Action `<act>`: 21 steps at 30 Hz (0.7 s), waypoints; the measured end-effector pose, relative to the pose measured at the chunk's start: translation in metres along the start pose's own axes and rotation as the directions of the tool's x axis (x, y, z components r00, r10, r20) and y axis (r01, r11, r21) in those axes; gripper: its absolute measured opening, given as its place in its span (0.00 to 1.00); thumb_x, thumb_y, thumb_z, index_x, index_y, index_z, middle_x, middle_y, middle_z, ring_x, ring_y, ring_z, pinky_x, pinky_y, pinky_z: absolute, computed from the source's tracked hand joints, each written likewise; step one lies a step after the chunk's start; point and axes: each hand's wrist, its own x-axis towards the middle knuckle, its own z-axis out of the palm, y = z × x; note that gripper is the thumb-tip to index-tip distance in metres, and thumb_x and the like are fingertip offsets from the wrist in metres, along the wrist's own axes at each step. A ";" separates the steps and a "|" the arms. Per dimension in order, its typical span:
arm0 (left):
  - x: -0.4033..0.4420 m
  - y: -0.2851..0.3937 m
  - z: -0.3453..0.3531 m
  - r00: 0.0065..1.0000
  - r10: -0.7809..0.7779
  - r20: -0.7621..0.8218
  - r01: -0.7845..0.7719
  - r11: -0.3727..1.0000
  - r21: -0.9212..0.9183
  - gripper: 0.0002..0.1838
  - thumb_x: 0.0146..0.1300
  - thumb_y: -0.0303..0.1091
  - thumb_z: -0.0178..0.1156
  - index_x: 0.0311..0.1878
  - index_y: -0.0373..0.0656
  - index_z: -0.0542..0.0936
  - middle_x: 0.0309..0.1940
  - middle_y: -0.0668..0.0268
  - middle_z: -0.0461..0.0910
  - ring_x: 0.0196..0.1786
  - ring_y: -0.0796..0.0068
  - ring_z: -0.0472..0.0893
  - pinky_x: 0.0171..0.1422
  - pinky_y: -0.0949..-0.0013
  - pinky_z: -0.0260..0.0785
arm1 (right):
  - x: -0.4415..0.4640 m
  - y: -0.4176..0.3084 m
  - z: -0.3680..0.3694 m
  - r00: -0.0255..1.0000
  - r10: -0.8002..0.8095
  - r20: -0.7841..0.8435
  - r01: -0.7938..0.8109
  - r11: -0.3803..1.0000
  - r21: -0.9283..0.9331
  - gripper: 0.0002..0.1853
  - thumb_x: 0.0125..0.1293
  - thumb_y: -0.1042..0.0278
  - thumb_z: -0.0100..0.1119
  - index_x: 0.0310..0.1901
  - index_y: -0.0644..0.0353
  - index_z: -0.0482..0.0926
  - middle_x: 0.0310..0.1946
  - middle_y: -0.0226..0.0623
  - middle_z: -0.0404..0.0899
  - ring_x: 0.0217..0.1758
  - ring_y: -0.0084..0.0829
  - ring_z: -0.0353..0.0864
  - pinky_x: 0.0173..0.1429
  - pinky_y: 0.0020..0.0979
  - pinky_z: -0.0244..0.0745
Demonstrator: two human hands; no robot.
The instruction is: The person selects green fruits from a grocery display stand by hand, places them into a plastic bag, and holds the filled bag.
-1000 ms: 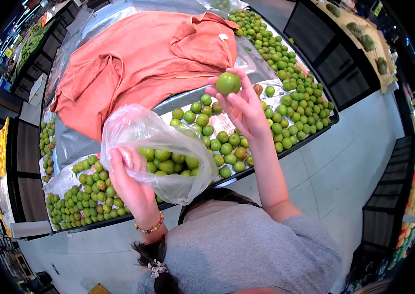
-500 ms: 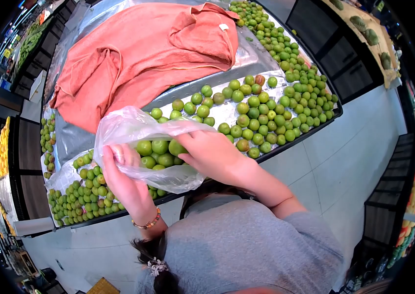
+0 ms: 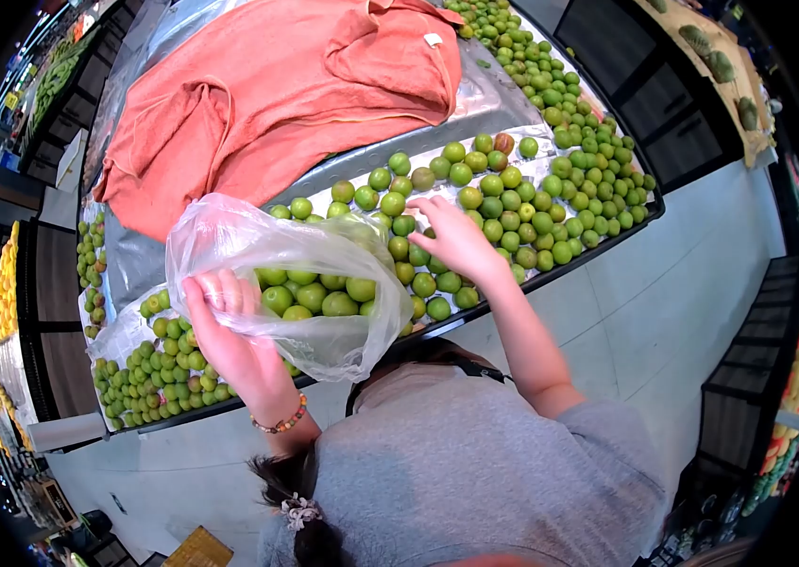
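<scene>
My left hand (image 3: 229, 317) is closed on the near-left edge of a clear plastic bag (image 3: 263, 236), whose mouth gapes toward me. Inside the bag lies a heap of green round fruits (image 3: 340, 303), plum- or lime-like. To the right, my right hand (image 3: 454, 241) hovers over loose green fruits (image 3: 492, 208) on the display, fingers apart and curved, with nothing seen in them. Its fingertips are close to a few of the fruits; whether they touch one I cannot tell.
A coral-coloured cloth (image 3: 277, 104) covers the middle of the display stand. More green fruits (image 3: 168, 373) fill its front left, beside its dark rim (image 3: 551, 276). Yellow fruit (image 3: 1, 302) is stacked on a stand at far left. Tiled floor (image 3: 607, 340) runs around it.
My right hand has come out of the bag's mouth and moved right, over the loose fruits, its fingers opened. My left hand keeps hold of the bag, which has shifted slightly left.
</scene>
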 end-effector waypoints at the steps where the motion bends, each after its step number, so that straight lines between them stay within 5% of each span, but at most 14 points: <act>1: -0.001 0.000 0.000 1.000 -0.004 0.000 0.004 1.000 -0.002 0.20 0.73 0.40 0.39 0.22 0.47 0.58 0.16 0.74 0.53 0.17 0.84 0.50 0.21 0.77 0.44 | 0.001 0.000 0.011 0.999 0.006 0.034 -0.005 1.000 -0.017 0.22 0.56 0.63 0.60 0.52 0.58 0.69 0.43 0.46 0.71 0.47 0.44 0.73 0.52 0.39 0.69; 5: -0.003 0.000 -0.003 1.000 -0.003 0.030 0.003 1.000 -0.003 0.20 0.72 0.41 0.39 0.22 0.47 0.59 0.16 0.74 0.54 0.18 0.85 0.49 0.22 0.78 0.44 | 0.006 0.003 0.034 0.997 0.068 -0.037 -0.068 0.998 0.001 0.19 0.55 0.65 0.61 0.47 0.60 0.69 0.40 0.44 0.73 0.44 0.42 0.74 0.49 0.38 0.70; 9: -0.004 -0.001 -0.003 0.997 -0.003 0.078 0.002 1.000 0.014 0.19 0.72 0.41 0.40 0.22 0.47 0.59 0.16 0.74 0.55 0.18 0.85 0.49 0.23 0.78 0.44 | 0.015 0.011 0.032 0.999 0.053 -0.005 -0.051 0.968 0.248 0.16 0.53 0.67 0.62 0.42 0.60 0.69 0.32 0.40 0.72 0.34 0.34 0.74 0.42 0.33 0.72; 14: -0.003 -0.002 -0.003 0.997 -0.008 0.070 0.008 1.000 -0.002 0.19 0.72 0.41 0.40 0.22 0.47 0.59 0.16 0.75 0.54 0.18 0.85 0.49 0.23 0.78 0.44 | 0.017 0.011 0.031 0.998 0.047 0.034 -0.058 0.874 0.483 0.16 0.52 0.74 0.63 0.41 0.60 0.67 0.35 0.37 0.73 0.39 0.29 0.75 0.46 0.29 0.72; 16: -0.003 -0.003 -0.002 0.998 -0.007 0.068 0.007 1.000 0.001 0.19 0.72 0.41 0.40 0.22 0.47 0.59 0.16 0.75 0.54 0.18 0.86 0.49 0.23 0.78 0.43 | 0.016 0.008 0.036 0.997 0.064 -0.043 -0.026 0.806 0.591 0.17 0.51 0.76 0.62 0.39 0.60 0.65 0.35 0.37 0.73 0.39 0.29 0.75 0.46 0.28 0.71; 19: -0.003 -0.003 -0.004 0.999 -0.001 0.048 0.001 1.000 0.003 0.20 0.72 0.41 0.40 0.22 0.47 0.59 0.16 0.75 0.54 0.18 0.86 0.49 0.23 0.78 0.43 | 0.016 0.018 0.037 0.980 0.187 -0.075 -0.020 0.463 0.886 0.15 0.54 0.79 0.60 0.41 0.60 0.65 0.38 0.34 0.73 0.41 0.27 0.75 0.47 0.28 0.72; 21: -0.004 -0.003 -0.004 1.000 0.001 0.008 -0.001 1.000 0.018 0.20 0.72 0.41 0.40 0.22 0.47 0.59 0.16 0.75 0.54 0.18 0.86 0.49 0.23 0.78 0.43 | 0.012 0.024 0.028 0.982 0.142 -0.126 -0.017 0.726 0.687 0.15 0.56 0.80 0.55 0.44 0.60 0.66 0.46 0.37 0.70 0.45 0.29 0.75 0.48 0.29 0.72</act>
